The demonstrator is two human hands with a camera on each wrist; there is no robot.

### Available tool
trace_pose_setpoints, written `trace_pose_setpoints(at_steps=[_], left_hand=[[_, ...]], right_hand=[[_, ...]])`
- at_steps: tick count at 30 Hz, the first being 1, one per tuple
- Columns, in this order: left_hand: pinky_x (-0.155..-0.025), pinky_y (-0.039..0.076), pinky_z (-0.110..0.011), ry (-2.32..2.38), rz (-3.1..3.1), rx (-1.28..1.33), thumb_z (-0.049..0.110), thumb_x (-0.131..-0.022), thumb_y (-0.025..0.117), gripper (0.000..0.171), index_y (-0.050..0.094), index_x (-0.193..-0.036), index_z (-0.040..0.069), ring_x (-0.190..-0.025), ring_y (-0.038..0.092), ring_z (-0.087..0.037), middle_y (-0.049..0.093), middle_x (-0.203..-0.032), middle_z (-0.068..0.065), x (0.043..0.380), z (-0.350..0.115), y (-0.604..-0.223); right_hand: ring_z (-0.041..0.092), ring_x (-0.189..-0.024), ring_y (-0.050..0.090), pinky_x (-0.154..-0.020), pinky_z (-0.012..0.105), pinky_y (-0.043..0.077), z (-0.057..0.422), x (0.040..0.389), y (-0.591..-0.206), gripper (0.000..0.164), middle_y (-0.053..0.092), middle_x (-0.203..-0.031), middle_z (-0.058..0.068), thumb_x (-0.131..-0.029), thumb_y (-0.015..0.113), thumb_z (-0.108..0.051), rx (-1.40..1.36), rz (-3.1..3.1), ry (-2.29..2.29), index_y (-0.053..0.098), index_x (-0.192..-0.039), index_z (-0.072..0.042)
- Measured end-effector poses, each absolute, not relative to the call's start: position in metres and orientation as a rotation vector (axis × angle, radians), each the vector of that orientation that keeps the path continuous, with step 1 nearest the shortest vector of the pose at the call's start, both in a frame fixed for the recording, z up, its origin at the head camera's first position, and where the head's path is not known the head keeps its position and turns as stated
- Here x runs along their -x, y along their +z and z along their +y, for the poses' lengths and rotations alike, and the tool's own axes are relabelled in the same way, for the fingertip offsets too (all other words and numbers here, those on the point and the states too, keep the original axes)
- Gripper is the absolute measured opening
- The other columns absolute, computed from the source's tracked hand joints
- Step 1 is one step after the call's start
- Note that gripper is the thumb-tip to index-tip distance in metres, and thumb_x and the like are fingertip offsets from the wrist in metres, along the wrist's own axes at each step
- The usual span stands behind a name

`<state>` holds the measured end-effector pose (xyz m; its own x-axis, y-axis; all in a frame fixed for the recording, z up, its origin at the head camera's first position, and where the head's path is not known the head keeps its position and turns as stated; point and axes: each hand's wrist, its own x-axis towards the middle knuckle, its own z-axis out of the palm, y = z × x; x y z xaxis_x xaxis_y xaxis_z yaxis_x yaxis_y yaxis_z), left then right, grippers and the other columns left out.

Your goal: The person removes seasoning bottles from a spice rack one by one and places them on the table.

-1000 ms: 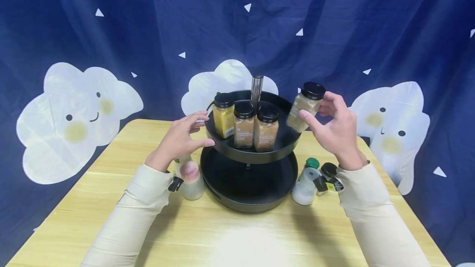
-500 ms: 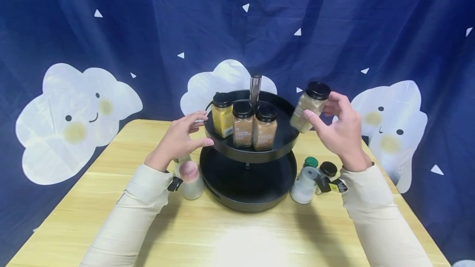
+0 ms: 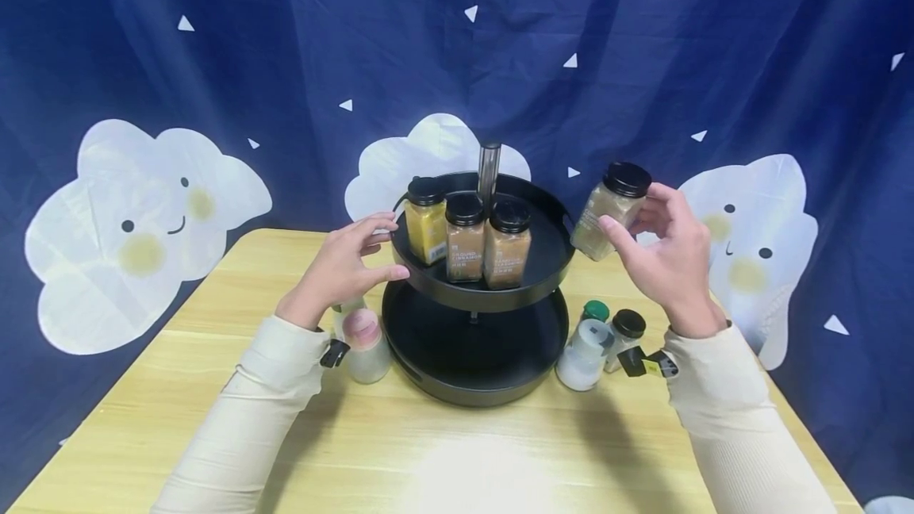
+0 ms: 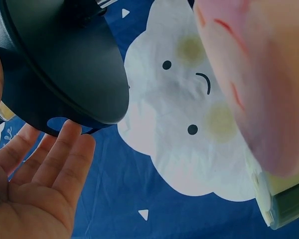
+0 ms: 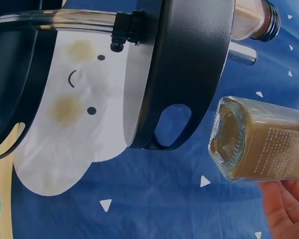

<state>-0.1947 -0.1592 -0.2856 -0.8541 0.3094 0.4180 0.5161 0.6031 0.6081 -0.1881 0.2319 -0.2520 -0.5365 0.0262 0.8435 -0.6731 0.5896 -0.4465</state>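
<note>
A two-tier black round turntable tray stands mid-table; its upper tier bears a yellow spice jar, a ground cinnamon jar and another brown seasoning jar, all black-lidded. My left hand touches the upper tier's left rim, thumb and fingers spread; in the left wrist view its fingertips lie by the handle cutout. To the right of that tier, in the air, my right hand holds a spice jar of greyish-brown powder, tilted. The right wrist view shows the jar's glass base.
The lower tier sits beneath. Beside it on the left stand a pink-topped jar and a partly hidden container. On the right are a white-filled shaker, a green-capped jar and a black-lidded jar. A blue curtain hangs behind.
My right hand has drawn the spice jar to the right, away from the upper tier's rim. The left hand stays at the rim, and the jars on the tier keep their places.
</note>
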Motion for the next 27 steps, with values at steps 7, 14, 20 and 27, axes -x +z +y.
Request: trace_pose_setpoints(at_steps=[7,14,20,27], left_hand=[[-0.095,0.047,-0.041,-1.09,-2.574,0.672,0.023,-0.074,0.086,0.066,0.056,-0.129,0.002,-0.116,0.059,-0.032,0.049,-0.143,-0.011,0.195,-0.159,-0.286],[-0.095,0.048,-0.04,-1.091,-2.571,0.666,0.022,-0.074,0.086,0.066,0.056,-0.128,0.002,-0.115,0.06,-0.031,0.049,-0.143,-0.011,0.195,-0.159,-0.287],[-0.095,0.048,-0.04,-1.099,-2.559,0.676,0.021,-0.074,0.086,0.066,0.056,-0.128,0.0,-0.115,0.06,-0.033,0.049,-0.143,-0.012,0.195,-0.159,-0.287],[-0.094,0.048,-0.04,-1.088,-2.548,0.682,0.021,-0.073,0.086,0.066,0.056,-0.128,0.001,-0.114,0.06,-0.032,0.049,-0.142,-0.012,0.197,-0.159,-0.287]], right_hand=[[-0.01,-0.078,0.057,-0.071,0.009,0.046,0.237,0.186,-0.257,0.053,0.068,-0.089,0.023,-0.071,0.081,0.006,-0.508,-1.945,1.036,0.053,-0.116,0.015],[-0.01,-0.08,0.057,-0.072,0.009,0.046,0.242,0.187,-0.264,0.054,0.068,-0.091,0.024,-0.069,0.08,0.009,-0.514,-1.945,1.041,0.053,-0.116,0.015],[-0.008,-0.077,0.057,-0.071,0.008,0.047,0.246,0.185,-0.266,0.053,0.067,-0.088,0.02,-0.069,0.08,0.009,-0.498,-1.957,1.035,0.054,-0.115,0.015],[-0.005,-0.076,0.06,-0.069,0.009,0.047,0.249,0.181,-0.268,0.052,0.062,-0.087,-0.009,-0.068,0.081,0.008,-0.459,-1.982,1.066,0.058,-0.114,0.011]])
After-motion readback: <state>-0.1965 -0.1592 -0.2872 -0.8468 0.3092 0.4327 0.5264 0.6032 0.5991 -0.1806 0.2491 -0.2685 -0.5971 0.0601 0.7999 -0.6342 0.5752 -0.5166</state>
